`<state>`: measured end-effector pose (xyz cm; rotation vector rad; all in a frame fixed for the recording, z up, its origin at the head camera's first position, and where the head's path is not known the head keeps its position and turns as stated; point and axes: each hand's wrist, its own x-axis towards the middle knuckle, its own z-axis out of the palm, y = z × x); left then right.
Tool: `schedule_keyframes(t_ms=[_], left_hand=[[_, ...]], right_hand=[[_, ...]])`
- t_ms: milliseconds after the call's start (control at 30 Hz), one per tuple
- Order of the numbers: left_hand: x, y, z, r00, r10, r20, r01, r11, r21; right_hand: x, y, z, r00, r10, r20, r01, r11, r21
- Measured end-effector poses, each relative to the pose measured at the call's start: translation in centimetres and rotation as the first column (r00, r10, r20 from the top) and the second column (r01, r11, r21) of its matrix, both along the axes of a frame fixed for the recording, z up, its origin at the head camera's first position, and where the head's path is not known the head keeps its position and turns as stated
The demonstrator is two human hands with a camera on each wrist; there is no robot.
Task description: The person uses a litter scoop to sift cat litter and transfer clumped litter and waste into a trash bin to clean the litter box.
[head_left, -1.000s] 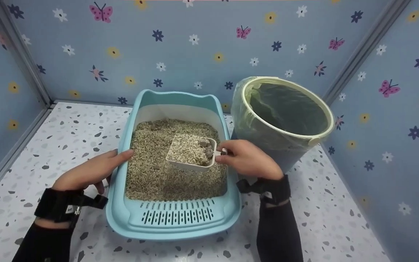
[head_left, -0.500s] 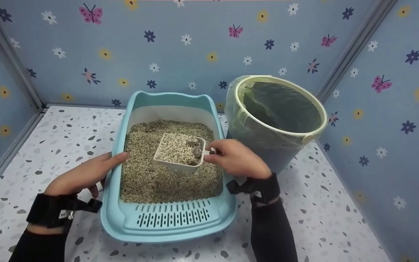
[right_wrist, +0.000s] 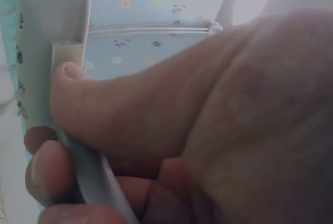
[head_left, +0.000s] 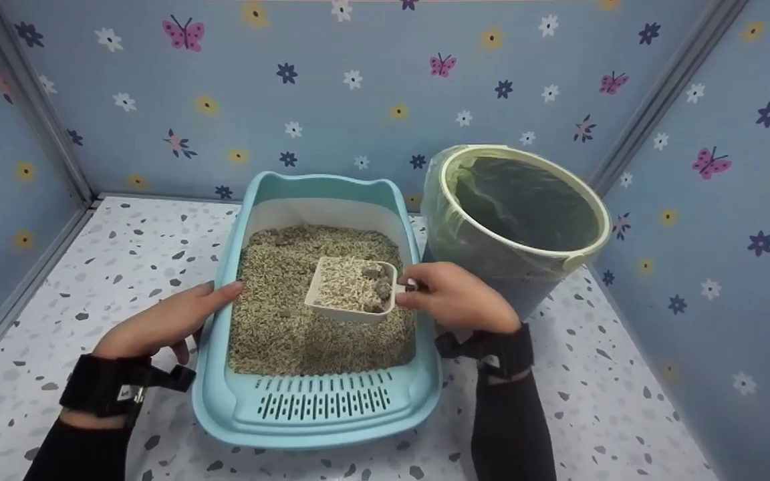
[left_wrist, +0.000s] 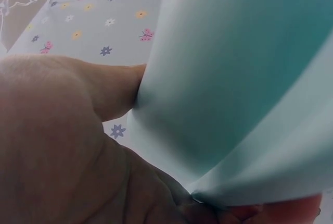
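Note:
A light-blue litter box (head_left: 318, 427) full of tan pellet litter (head_left: 271, 334) stands in the middle of the head view. My left hand (head_left: 158, 321) grips its left side, thumb over the rim and the other fingers low on the outside. In the left wrist view the thumb (left_wrist: 117, 86) presses against the blue wall. With my right hand (head_left: 455, 294) I hold a pale litter scoop (head_left: 351, 314) by its handle, level above the litter. Light pellets fill much of the scoop, and several grey-brown clumps (head_left: 381, 288) sit near its handle end.
Right behind my right hand stands a tall bin (head_left: 525, 250) lined with a translucent yellowish bag (head_left: 442, 207). A flowered blue wall panel (head_left: 331, 107) closes off the back, with more panels left and right. The surface below is speckled white (head_left: 151, 247).
The scoop has swung a little left and then back right above the litter. Its heap of pellets looks slightly lower, with the clumps showing more. My left hand keeps its hold on the box.

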<state>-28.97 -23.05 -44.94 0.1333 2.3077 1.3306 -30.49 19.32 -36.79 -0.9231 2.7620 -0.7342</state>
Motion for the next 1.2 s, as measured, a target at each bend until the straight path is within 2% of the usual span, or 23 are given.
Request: schedule_keyframes(t_ms=[100, 267, 400, 533, 733, 833, 967, 1133, 1200], left_hand=[[0.2, -0.2, -0.1, 1.000, 0.010, 0.015, -0.010, 1.000, -0.003], [0.2, -0.3, -0.2, 0.999, 0.022, 0.035, -0.022, 1.000, -0.009], [0.2, -0.2, -0.3, 1.000, 0.017, 0.018, -0.017, 1.000, -0.007], [0.2, -0.2, -0.5, 1.000, 0.001, 0.018, -0.002, 1.000, 0.004], [0.0, -0.1, -0.5, 1.000, 0.010, 0.016, -0.010, 1.000, 0.007], [-0.2, 0.1, -0.5, 1.000, 0.000, 0.012, 0.000, 1.000, 0.004], [-0.3, 0.0, -0.2, 1.000, 0.002, 0.001, -0.002, 1.000, -0.011], [-0.3, 0.2, 0.2, 1.000, -0.015, -0.006, 0.015, 1.000, -0.004], [-0.3, 0.3, 0.3, 1.000, -0.014, -0.010, 0.014, 1.000, -0.006]], right_hand=[[-0.2, -0.3, -0.1, 1.000, 0.013, 0.012, -0.013, 1.000, 0.004], [-0.1, -0.3, -0.2, 1.000, -0.029, -0.003, 0.029, 1.000, 0.002], [-0.1, -0.6, -0.4, 1.000, 0.006, 0.009, -0.006, 1.000, 0.003], [0.1, -0.1, -0.3, 1.000, -0.008, 0.007, 0.008, 1.000, -0.003], [-0.3, 0.0, -0.3, 1.000, 0.012, 0.004, -0.012, 1.000, 0.000], [-0.3, 0.4, -0.3, 1.000, -0.021, -0.008, 0.021, 1.000, -0.003], [-0.5, -0.3, -0.4, 1.000, -0.018, 0.008, 0.018, 1.000, -0.003], [-0.2, 0.1, 0.0, 0.997, -0.072, -0.018, 0.073, 0.997, 0.025], [-0.3, 0.2, -0.1, 0.997, -0.071, -0.006, 0.071, 0.997, 0.034]])
